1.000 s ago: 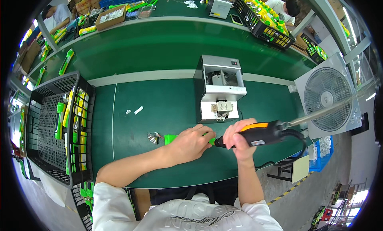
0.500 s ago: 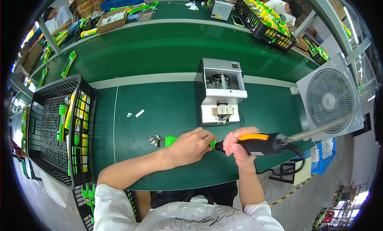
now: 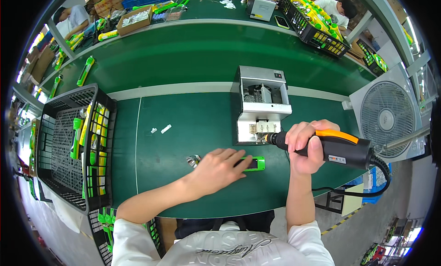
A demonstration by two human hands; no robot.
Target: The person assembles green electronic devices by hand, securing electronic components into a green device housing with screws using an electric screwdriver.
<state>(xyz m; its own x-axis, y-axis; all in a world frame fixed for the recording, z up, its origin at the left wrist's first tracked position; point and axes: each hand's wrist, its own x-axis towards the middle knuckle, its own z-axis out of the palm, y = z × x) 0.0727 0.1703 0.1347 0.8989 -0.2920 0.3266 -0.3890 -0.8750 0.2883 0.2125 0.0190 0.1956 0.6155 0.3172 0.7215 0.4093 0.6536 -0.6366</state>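
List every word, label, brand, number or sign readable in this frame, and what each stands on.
Wording is located here, not copied.
White shirt: large raised letters with dark script across them.
Black-and-orange electric screwdriver: small white label on the side; print too small to read surely.
Silver-and-black screw feeder: marking by the switch, too small.
White fan: hub marking, too blurred.
Green flashlight: no readable text visible.

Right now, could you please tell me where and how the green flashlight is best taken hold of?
Probably by the exposed right end of the green flashlight, pinched across its long edges from above: it lies lengthwise from left to right, and the left hand covers the part beside that end.
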